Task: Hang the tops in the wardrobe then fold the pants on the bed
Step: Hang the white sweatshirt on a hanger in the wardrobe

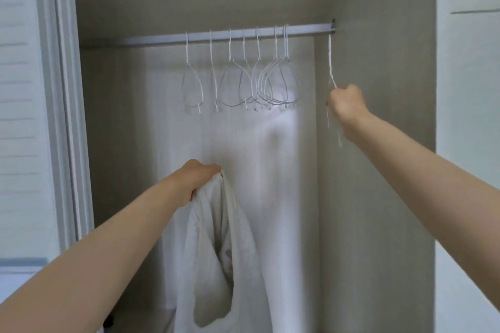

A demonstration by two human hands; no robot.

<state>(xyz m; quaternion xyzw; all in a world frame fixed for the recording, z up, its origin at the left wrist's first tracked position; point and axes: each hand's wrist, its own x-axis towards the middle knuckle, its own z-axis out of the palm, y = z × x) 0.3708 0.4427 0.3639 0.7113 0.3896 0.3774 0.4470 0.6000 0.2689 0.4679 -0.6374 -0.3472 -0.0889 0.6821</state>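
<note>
Holding: right hand (346, 103) is fisted around a white wire hanger (330, 62) at the far right end of the rail (162, 37); hook looks still on or right at the rail, can't tell which.
Left hand: left hand (198, 180) grips a bunched white top (213, 265) by its upper edge; fabric hangs straight down below the fist.
Key relation: top sits down and to the left of the right hand, well apart; hanger is up and to the right of the left hand.
Axes: hanger's long axis runs near vertical from rail down through the fist, seen edge-on; top's long axis is vertical too.
Nearer hand: right hand owns the hanger, left owns the top; neither touches the other's item.
Spare hangers: cluster of empty hangers (243, 84) up-left of the right hand, above the left hand.
Next, my read: hanger must come down-left toward the top's neck opening, which is hidden in the bunch.
Risk: neckline not findable one-handed.
</note>
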